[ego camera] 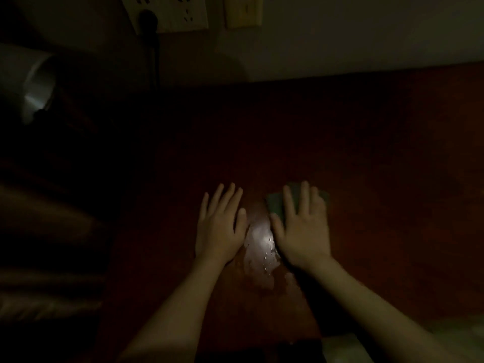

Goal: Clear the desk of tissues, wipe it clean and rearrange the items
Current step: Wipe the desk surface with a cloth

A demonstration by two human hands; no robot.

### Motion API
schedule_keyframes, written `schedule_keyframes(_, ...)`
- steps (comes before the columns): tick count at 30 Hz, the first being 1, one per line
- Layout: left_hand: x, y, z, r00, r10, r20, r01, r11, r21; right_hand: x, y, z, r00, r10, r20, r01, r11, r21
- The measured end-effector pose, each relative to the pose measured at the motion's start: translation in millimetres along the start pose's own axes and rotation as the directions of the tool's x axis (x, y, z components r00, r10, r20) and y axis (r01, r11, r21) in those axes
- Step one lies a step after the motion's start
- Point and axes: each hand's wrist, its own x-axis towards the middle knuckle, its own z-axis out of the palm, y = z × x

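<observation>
From the head view, in very dim light, both hands lie flat on the reddish-brown desk (pixel 379 158). The right hand (pixel 303 231) has its fingers straight and spread, pressing down on a green cloth (pixel 273 205) near the front middle of the desk. The left hand (pixel 221 230) is also flat with fingers extended, resting on bare wood just beside it. Between them a wet patch (pixel 258 247) glints with droplets. I'd say the wiping is under way. The worry is that the gloom hides streaks, so water may be left on the wood or pushed off the near edge. A wide sweep toward the back could also carry damp toward the black plug (pixel 148 19) and its cord (pixel 155 64) under the wall socket (pixel 170 11). A pale shape (pixel 343 347) at the bottom right might be tissue; I cannot tell.
</observation>
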Motion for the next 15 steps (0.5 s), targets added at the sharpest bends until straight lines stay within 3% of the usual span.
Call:
schedule_keyframes(2,-17.1,-0.3,-2.0,1.000,-0.005,0.009,0.005,1.000,0.018,-38.5,-7.3,6.4,0.978,-0.207,0.019,0.207,0.978,-0.003)
schedule_keyframes(4,-33.7,0.4,-6.1,1.000,-0.023,0.001,0.023,1.000,0.019,-75.1,22.9,1.8,0.965,-0.258,0.046,0.259,0.965,-0.038)
schedule_keyframes(7,-52.8,1.2,-9.2,0.999,-0.036,-0.003,0.037,0.999,0.008,-83.7,76.6,-5.2,0.997,-0.078,0.021,0.080,0.993,-0.084)
schedule_keyframes(10,-61.3,2.1,-7.9,0.999,-0.047,-0.025,0.047,0.999,0.011,-57.9,54.4,-2.6,0.989,0.146,-0.017,-0.146,0.989,-0.009)
schedule_keyframes(13,-64.8,2.1,-6.3,0.998,-0.063,-0.025,0.064,0.997,0.030,-72.6,2.3,6.7,0.997,-0.080,0.014,0.080,0.996,-0.025)
schedule_keyframes(15,-70.2,1.0,-7.1,0.998,-0.067,-0.013,0.068,0.997,0.048,-102.9,9.8,11.9,0.971,-0.238,0.028,0.239,0.970,-0.049)
